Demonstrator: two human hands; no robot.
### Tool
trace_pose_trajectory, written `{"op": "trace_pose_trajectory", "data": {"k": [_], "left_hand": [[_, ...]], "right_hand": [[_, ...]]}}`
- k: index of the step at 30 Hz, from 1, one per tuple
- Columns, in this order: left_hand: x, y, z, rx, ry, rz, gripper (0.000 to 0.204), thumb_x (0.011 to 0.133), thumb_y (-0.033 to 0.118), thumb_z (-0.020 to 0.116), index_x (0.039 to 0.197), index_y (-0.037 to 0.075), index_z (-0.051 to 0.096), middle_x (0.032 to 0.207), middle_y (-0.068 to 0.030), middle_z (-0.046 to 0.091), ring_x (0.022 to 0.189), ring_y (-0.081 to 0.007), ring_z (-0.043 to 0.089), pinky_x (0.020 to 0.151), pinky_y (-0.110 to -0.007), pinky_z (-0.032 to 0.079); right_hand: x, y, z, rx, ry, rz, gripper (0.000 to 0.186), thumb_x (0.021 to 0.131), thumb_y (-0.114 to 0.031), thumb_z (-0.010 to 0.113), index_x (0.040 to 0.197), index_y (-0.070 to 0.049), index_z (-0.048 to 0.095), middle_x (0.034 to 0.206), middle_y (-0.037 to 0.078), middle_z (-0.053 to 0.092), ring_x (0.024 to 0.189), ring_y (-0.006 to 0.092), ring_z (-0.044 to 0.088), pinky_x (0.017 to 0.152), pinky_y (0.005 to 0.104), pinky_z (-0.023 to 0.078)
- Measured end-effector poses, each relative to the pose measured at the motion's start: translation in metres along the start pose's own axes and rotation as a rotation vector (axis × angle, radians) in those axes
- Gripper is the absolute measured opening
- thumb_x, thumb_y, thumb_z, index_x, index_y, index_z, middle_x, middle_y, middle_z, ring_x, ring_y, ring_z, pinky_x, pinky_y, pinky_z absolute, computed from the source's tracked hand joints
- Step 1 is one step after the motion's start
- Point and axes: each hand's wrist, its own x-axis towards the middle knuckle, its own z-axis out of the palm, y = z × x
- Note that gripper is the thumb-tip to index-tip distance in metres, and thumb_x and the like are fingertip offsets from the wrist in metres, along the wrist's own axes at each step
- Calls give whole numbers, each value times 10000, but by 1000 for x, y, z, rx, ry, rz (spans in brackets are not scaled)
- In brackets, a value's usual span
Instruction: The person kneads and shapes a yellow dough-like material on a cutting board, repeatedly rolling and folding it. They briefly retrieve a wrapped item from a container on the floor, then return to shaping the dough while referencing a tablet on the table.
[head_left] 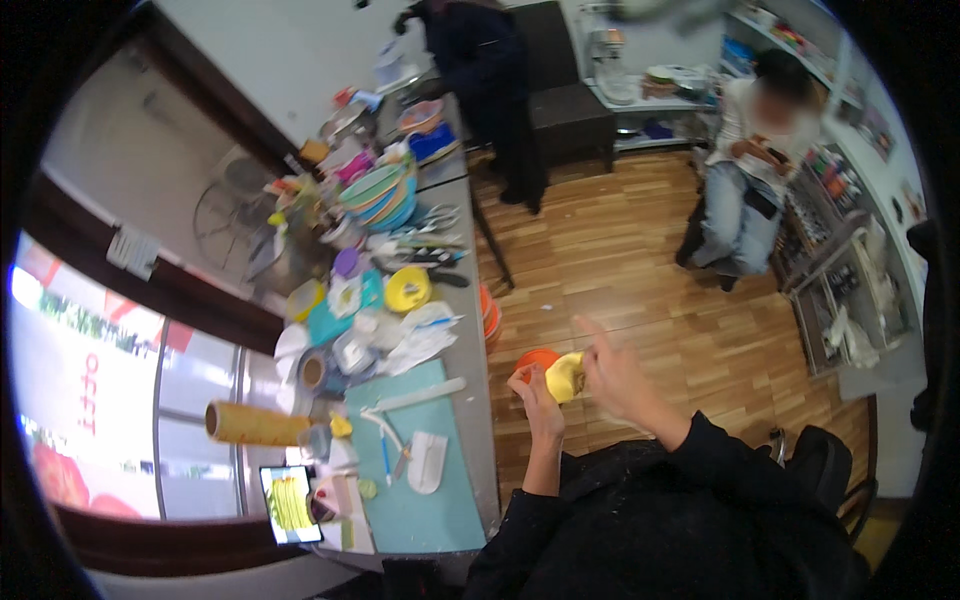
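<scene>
Above the floor beside the table, my left hand (538, 405) has its fingers closed at the edge of a soft-looking yellow piece (563, 381). My right hand (622, 378) is slightly blurred, index finger raised and fingers apart, close against the piece's right side. An orange round object (536, 358) shows behind the yellow piece; whether I hold it is unclear. To my left, a teal mat (449, 520) carries a white block (428, 460), a white strip and slim tools. A propped screen (290, 505) stands at the table's near left.
The long table (478, 430) is crowded with bowls (380, 195), tubs, tools and a cardboard roll (250, 424). A person in dark clothes (475, 70) stands at its far end; another sits (740, 200) by shelving (840, 280) at right. Orange items (490, 312) are under the table.
</scene>
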Motion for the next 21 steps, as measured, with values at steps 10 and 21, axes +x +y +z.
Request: {"op": "trace_pose_trajectory", "data": {"k": [10, 21], "left_hand": [[-88, -13, 175, -319, -485, -234, 292, 934, 240, 439, 1124, 69, 297, 1007, -113, 482, 891, -163, 502, 752, -271, 413], [-145, -75, 280, 353, -446, 446, 181, 879, 147, 498, 946, 6, 406, 863, -148, 496, 766, -204, 521, 676, -344, 419]], "right_hand": [[-52, 103, -142, 407, 531, -233, 310, 879, -112, 403, 1149, 7, 498, 927, 186, 587, 795, 288, 583, 719, 308, 453], [-77, 224, -176, 508, 695, 109, 419, 881, -251, 445, 580, 22, 546, 495, 113, 467, 454, 212, 429, 474, 320, 343]]}}
